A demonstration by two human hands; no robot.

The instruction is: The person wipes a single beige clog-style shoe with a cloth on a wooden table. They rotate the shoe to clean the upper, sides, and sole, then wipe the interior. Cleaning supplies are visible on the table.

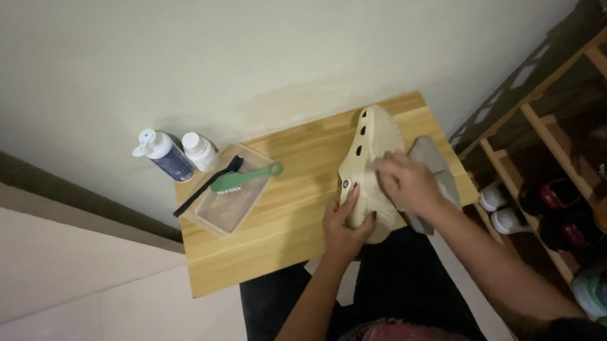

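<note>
Left hand [346,223] gripping cream clog [373,156], right hand [406,179] pressing grey cloth [433,166]

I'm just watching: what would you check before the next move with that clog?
1. Clog steady: left hand grips its near end on the table. Ok.
2. Cloth in hand: right hand presses it on the clog. Ok.
3. Green brush within reach: lies across the clear tray. Ok.
4. Bottles upright, capped, at the table's far left corner. Ok.
5. Liquid in tray: cannot tell.
6. Clog clean: too dim, cannot tell.
</note>
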